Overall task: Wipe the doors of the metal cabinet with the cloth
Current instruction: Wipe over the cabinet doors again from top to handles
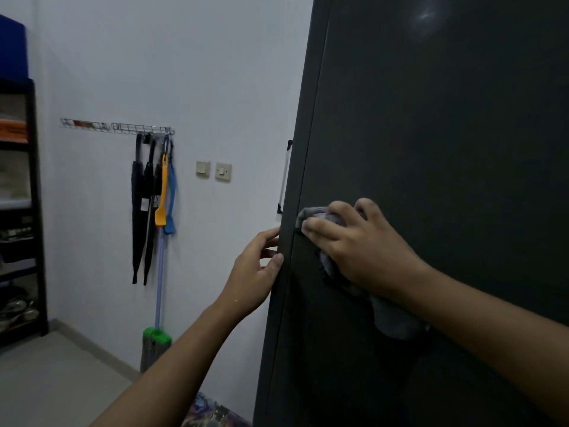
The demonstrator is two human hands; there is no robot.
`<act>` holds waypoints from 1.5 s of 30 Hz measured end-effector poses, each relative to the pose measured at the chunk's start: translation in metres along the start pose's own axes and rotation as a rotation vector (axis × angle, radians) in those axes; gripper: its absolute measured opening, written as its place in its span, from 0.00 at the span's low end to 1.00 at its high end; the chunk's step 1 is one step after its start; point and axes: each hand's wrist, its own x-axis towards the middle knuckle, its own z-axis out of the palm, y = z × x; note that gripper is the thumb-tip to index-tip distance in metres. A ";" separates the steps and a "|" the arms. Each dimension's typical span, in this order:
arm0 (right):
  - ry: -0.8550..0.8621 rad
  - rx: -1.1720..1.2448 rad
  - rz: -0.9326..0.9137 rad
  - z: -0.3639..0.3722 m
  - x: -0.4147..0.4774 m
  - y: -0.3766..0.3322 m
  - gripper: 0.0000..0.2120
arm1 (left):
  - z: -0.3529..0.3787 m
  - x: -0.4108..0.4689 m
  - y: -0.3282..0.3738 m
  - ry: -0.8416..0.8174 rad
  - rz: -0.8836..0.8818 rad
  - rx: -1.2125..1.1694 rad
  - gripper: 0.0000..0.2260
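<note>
right hand (360, 251): fingers bent over a bunched grey cloth (311, 212), pressing it against the dark cabinet door (431, 134) near its left edge; the cloth's tail hangs below the wrist. left hand (255, 272): thumb in front and fingers behind, pinching that door's edge. hands near, not touching. beyond: mop (158, 272), wall rack (117, 127), light switches (223, 171), shelf (35, 211).

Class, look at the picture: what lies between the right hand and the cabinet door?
A grey cloth, held against the door under the right hand. The head view shows this.
</note>
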 end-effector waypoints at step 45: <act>0.394 -0.043 0.781 -0.034 -0.404 0.162 0.19 | 0.316 -0.024 0.189 -0.035 0.795 0.601 0.27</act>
